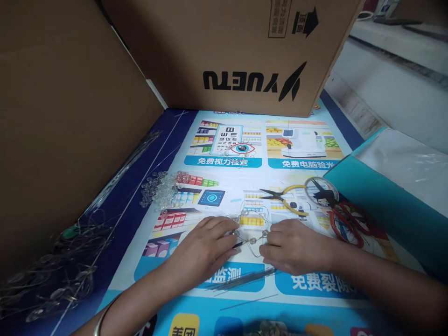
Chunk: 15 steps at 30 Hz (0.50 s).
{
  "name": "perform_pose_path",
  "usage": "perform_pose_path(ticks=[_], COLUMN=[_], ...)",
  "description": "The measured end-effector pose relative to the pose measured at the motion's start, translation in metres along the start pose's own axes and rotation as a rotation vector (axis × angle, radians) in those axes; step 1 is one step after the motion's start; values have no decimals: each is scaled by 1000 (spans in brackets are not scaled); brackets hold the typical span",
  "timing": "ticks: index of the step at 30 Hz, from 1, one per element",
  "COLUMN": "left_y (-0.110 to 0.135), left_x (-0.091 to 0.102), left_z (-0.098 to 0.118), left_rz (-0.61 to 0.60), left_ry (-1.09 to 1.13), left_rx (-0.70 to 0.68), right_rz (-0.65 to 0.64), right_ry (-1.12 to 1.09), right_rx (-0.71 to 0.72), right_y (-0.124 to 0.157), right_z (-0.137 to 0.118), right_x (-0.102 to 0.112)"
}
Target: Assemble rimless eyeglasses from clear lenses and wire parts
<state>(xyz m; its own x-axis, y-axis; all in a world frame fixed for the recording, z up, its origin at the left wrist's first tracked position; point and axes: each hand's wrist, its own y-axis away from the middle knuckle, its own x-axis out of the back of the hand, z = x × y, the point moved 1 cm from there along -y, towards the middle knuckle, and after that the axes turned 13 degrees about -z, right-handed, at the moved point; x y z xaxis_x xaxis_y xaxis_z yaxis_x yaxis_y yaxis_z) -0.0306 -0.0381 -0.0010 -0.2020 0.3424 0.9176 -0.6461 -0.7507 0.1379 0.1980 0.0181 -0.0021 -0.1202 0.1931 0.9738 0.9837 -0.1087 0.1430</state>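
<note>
My left hand (210,242) is closed, thumb and fingers pinched on one side of a thin beaded wire (252,241). On the other side of this wire my right hand (296,245) is closed too, its fingertips together. Clear beads sit along the wire, which loops up between the hands. A short dark piece shows beside my left fingertips; what it is I cannot tell. Just below the hands lies a bundle of thin straight wires (241,280). A pile of loose clear beads (159,191) lies beyond my left hand.
Yellow-handled pliers (294,200) and red-handled scissors (346,224) lie beyond my right arm, near a teal box (381,182). Tangled beaded wires (66,280) cover the left side. Cardboard walls (238,42) stand at the back and left. Another beaded piece (241,151) lies farther back.
</note>
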Motion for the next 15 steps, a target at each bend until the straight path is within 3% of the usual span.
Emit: perform_pose_path(ticks=[8, 15], left_y=[0, 4], left_x=[1, 0], left_z=[0, -8], left_rz=[22, -27], left_ry=[43, 24], left_rx=[-4, 9], right_rz=[13, 171], right_ry=[11, 36], right_rx=[-9, 14], right_y=[-1, 7], right_z=[0, 6], right_x=[0, -1])
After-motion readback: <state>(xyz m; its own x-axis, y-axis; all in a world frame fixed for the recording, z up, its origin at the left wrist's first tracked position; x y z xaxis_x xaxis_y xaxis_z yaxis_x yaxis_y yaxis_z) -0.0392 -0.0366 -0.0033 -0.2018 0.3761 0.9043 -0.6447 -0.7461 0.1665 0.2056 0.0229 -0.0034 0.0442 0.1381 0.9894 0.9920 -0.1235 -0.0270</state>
